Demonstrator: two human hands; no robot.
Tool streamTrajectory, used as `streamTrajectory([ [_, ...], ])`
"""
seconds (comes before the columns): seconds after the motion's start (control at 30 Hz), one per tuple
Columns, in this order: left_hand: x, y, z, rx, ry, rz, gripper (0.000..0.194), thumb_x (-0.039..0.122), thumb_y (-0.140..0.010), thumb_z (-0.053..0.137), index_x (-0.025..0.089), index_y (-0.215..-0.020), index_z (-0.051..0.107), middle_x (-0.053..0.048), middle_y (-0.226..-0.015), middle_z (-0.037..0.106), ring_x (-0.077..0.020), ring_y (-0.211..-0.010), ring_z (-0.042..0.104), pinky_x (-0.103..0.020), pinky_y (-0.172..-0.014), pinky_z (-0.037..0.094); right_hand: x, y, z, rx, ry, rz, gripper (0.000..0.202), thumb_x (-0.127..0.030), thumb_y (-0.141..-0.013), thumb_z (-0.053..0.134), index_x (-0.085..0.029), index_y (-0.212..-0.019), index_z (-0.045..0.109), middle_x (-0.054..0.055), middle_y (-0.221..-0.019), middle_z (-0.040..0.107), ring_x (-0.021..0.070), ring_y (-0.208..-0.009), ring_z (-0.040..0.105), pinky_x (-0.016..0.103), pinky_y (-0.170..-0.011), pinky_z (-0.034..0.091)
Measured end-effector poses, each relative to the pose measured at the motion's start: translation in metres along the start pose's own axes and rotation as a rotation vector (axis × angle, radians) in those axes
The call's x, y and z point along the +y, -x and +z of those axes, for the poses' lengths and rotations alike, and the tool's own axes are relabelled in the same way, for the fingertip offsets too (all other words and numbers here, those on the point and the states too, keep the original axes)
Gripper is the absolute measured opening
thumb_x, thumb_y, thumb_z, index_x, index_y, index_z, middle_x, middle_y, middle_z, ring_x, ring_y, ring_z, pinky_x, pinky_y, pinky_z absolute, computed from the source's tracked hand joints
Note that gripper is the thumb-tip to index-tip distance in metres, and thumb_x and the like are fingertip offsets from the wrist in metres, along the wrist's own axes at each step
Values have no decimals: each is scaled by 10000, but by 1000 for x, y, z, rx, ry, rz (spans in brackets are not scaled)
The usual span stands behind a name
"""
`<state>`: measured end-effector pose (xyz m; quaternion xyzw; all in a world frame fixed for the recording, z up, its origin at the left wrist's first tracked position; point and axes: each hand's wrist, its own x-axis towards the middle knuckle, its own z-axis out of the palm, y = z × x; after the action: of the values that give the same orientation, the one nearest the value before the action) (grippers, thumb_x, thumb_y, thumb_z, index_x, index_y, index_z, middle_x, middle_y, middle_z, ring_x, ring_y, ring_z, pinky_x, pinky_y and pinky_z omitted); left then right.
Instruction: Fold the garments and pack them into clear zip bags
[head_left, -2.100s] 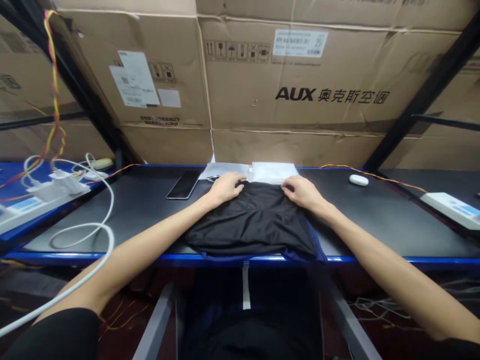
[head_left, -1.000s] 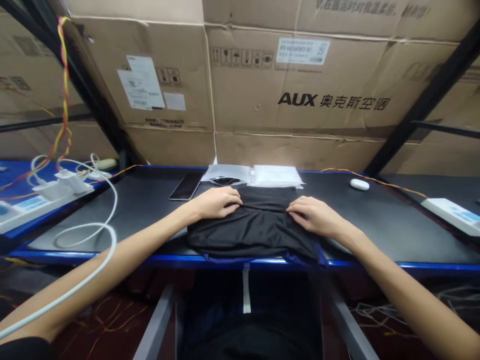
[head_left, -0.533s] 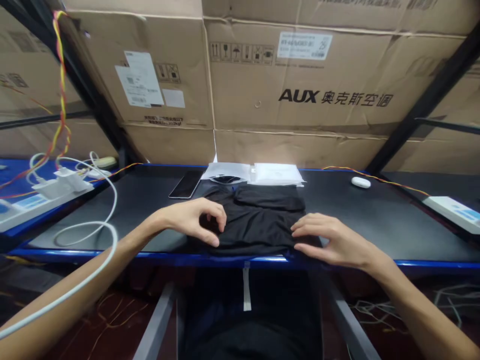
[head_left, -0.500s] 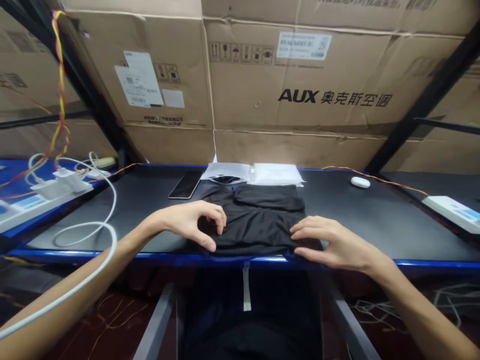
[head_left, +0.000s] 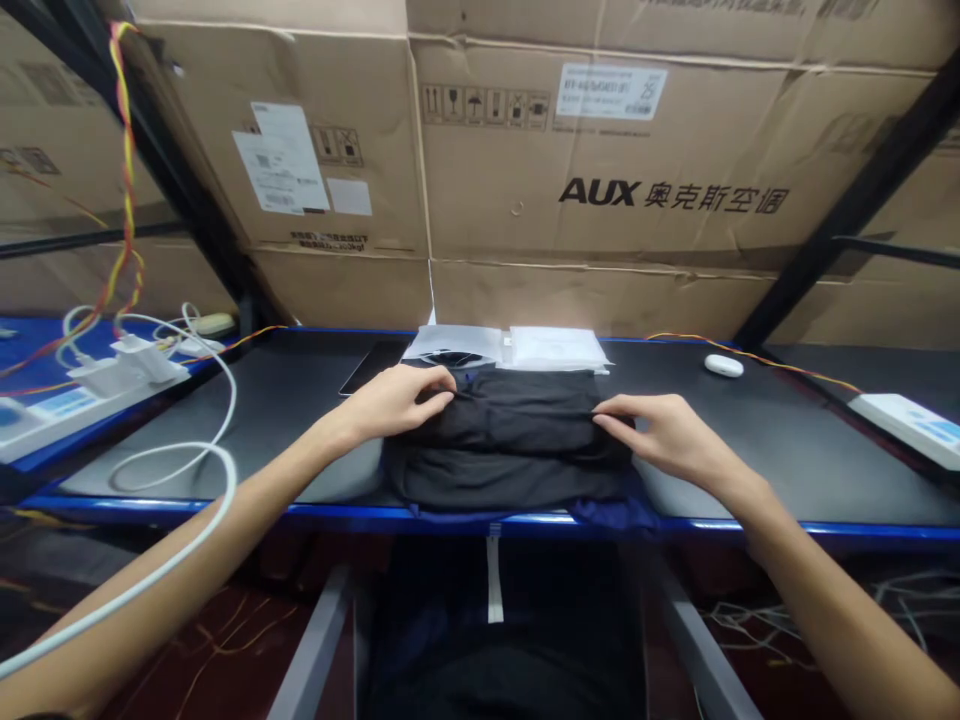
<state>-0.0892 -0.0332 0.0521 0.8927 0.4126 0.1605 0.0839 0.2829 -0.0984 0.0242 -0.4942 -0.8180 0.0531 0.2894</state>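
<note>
A black cloth garment (head_left: 517, 470), its exact kind unclear, lies folded in layers at the front of the table, with dark blue fabric (head_left: 622, 508) showing at its lower edge. My left hand (head_left: 409, 400) pinches the garment's upper layer at its left side. At the right side, my right hand (head_left: 652, 425) grips the same layer between thumb and fingers. The layer is drawn straight between both hands. Just behind the garment lie an opened grey pouch (head_left: 461, 342) with something dark inside and a white packet (head_left: 559, 347).
A phone (head_left: 367, 368) lies flat behind my left hand. A white cable (head_left: 225, 470) loops over my left forearm from a power strip (head_left: 97, 395). On the right are a small white case (head_left: 724, 365) and another power strip (head_left: 911, 425). Cardboard (head_left: 495, 220) walls the back.
Both hands have moved from loosely curved beside the garment to pinching its upper layer, slightly farther back. The cloth now lies in straighter folds, with more dark blue showing at the front.
</note>
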Motion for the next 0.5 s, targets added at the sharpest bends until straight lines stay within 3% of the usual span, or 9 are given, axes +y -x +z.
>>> streamTrajectory([
  [0.1,-13,-10,17,10,-118,-28,291,435,-945,512,240,-1084,678,-48,-1054,743,-246,-965,691,-325,-831,501,11,-8,9,-30,112,2,186,-362,-920,573,-257,-952,723,31,-900,790,235,-760,729,343,-676,555],
  [0.23,-27,-16,27,-36,-85,29,313,449,-947,512,230,-1091,682,-60,-1082,740,-253,-998,688,-338,-869,508,20,-7,20,-95,269,-24,151,-326,-933,571,-244,-980,690,50,-923,764,236,-786,708,345,-683,537],
  [0.4,-33,-7,15,0,-154,-2,393,470,-919,536,184,-1149,677,-85,-1008,711,-256,-941,666,-344,-849,507,12,-7,20,-22,414,-66,173,-353,-941,591,-228,-992,699,93,-946,702,286,-904,673,405,-759,565],
  [0.5,-35,4,7,42,-175,-76,505,548,-915,541,175,-1239,640,-98,-1066,705,-264,-956,668,-339,-867,503,-4,-14,22,4,318,-132,236,-390,-970,568,-230,-1065,712,121,-1137,692,296,-1051,659,447,-894,571],
])
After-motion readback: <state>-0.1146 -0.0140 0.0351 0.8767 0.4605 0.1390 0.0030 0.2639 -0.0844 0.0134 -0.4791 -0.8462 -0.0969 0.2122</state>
